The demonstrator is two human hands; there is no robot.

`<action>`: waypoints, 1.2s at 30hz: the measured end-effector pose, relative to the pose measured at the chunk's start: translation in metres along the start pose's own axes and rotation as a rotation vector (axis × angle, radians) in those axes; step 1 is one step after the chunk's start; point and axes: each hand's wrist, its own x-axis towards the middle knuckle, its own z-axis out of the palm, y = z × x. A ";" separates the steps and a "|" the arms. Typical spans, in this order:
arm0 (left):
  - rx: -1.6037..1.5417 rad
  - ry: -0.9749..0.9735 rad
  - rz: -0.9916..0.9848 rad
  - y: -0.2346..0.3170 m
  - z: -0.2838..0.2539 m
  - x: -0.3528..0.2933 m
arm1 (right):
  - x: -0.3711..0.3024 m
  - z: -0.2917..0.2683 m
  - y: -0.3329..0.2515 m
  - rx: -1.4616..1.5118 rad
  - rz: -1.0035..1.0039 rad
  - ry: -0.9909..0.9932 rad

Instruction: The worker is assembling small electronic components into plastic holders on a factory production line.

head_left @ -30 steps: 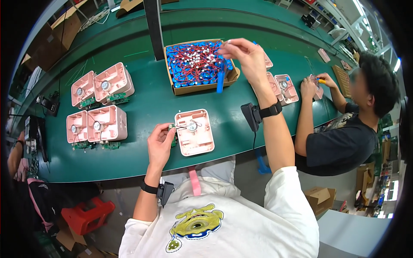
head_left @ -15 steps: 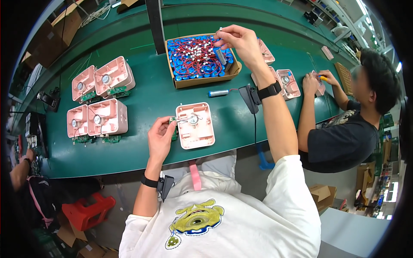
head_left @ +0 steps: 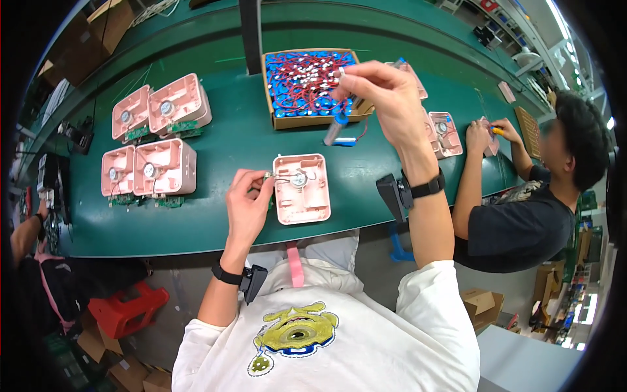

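Note:
My left hand is closed in a pinch on a small green circuit board, mostly hidden by the fingers. Thin wires run from the board to a round speaker inside an open pink plastic housing, just right of that hand. Above and to the right, my right hand pinches the white connector of a battery lead. From it a blue-ended cylindrical battery dangles over the table, slightly blurred. Behind it a second blue battery with a red lead lies on the tabletop.
A cardboard box of blue batteries with red leads stands at the back. Several pink housings with green boards sit at left; another housing is at right. A co-worker handles a yellow tool there. The green table has a front edge.
My right hand has come nearer from above the box, bringing the hanging battery down and out over the table. My left hand stays at the board beside the housing.

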 end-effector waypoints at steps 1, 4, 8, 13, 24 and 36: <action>0.070 0.018 0.009 0.004 0.000 -0.002 | -0.007 0.008 -0.004 0.026 0.044 -0.023; 0.091 0.032 -0.015 0.009 0.004 0.000 | -0.030 0.026 -0.008 0.082 0.142 -0.072; 0.154 0.031 -0.022 0.013 0.006 0.002 | -0.049 0.042 -0.001 0.037 0.236 -0.137; 0.202 0.048 -0.021 0.019 0.005 0.002 | -0.058 0.067 0.006 -0.328 0.458 -0.196; 0.103 0.098 0.039 0.012 0.014 -0.005 | -0.078 0.096 0.056 -0.809 0.083 -0.184; 0.063 0.159 0.093 0.009 0.020 -0.010 | -0.073 0.102 0.045 -0.866 0.223 -0.233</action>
